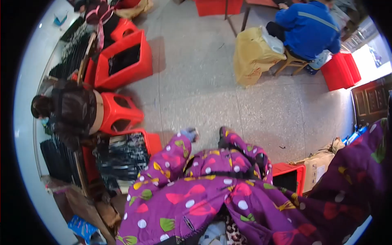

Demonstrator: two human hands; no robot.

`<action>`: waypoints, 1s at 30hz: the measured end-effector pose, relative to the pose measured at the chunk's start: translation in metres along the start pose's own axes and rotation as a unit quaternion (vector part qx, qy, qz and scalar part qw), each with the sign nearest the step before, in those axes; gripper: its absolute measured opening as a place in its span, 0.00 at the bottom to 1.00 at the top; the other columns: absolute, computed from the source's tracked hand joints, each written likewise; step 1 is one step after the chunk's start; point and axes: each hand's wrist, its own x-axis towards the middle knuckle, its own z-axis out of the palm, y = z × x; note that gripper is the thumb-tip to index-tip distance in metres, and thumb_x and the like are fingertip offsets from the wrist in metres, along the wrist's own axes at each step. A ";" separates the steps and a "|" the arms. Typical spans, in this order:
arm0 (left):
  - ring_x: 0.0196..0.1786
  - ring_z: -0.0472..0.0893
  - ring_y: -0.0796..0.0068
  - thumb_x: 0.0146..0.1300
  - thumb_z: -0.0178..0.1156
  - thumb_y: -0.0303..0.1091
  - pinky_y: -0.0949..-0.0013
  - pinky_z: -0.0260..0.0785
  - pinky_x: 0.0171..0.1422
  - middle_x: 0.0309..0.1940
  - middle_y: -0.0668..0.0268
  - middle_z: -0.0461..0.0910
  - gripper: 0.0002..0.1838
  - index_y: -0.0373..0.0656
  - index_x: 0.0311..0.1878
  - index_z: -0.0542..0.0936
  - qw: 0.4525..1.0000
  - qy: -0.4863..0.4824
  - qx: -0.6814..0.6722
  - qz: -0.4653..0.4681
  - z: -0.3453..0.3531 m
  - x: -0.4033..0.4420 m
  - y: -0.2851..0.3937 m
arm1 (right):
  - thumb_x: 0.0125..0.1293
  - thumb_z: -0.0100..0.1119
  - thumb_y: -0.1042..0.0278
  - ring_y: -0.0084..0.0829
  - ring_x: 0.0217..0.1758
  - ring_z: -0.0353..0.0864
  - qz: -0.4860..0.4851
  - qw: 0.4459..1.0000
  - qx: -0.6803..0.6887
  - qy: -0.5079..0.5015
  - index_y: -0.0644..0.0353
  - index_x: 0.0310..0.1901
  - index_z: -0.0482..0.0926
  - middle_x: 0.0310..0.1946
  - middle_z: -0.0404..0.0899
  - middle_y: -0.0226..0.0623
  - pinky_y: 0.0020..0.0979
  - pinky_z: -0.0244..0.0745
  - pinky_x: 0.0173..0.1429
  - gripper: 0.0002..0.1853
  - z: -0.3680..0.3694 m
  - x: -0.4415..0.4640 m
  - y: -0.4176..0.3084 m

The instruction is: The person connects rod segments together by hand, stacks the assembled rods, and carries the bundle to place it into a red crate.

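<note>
My left hand [190, 134], in what looks like a grey-blue glove, extends from a purple patterned sleeve [169, 159] over the floor. It is small and blurred, so its finger position and anything in it are unclear. My right sleeve [339, 192] reaches out toward the right edge, and the hand on it is out of the picture. To the left of my left sleeve stands a red crate [153, 142] with a blurred pile of dark strips [122, 157] on it. A dark shoe tip [222, 136] shows in front of me.
A person in dark clothes [73, 110] sits at the left bench on a red stool [118, 114]. Farther off, a person in blue [308, 32] sits beside a yellow-covered stack [253, 57]. Red bins [126, 61] and a cardboard box [316, 171] stand on the grey floor [196, 81].
</note>
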 end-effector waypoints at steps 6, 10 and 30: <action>0.31 0.79 0.68 0.54 0.56 0.28 0.67 0.75 0.33 0.33 0.58 0.78 0.19 0.38 0.52 0.71 0.986 0.161 -0.028 -0.016 -0.007 0.007 0.056 | 0.65 0.41 0.62 0.29 0.40 0.73 -0.020 0.999 0.032 -0.036 0.65 0.40 0.72 0.38 0.74 0.41 0.29 0.67 0.45 0.15 -0.025 0.064 0.069; 0.30 0.78 0.68 0.53 0.59 0.29 0.65 0.74 0.34 0.32 0.59 0.78 0.16 0.42 0.46 0.72 0.982 0.167 -0.053 -0.068 -0.012 0.031 0.090 | 0.65 0.41 0.62 0.29 0.41 0.73 -0.043 0.997 0.036 -0.045 0.65 0.40 0.72 0.38 0.74 0.41 0.29 0.67 0.45 0.15 -0.027 0.111 0.112; 0.28 0.78 0.75 0.58 0.57 0.32 0.71 0.73 0.30 0.31 0.64 0.79 0.12 0.42 0.46 0.75 0.985 0.116 0.102 -0.072 -0.101 0.249 0.333 | 0.60 0.52 0.66 0.25 0.40 0.75 0.239 0.953 -0.129 0.132 0.66 0.39 0.78 0.34 0.79 0.36 0.25 0.68 0.47 0.12 -0.097 0.287 0.385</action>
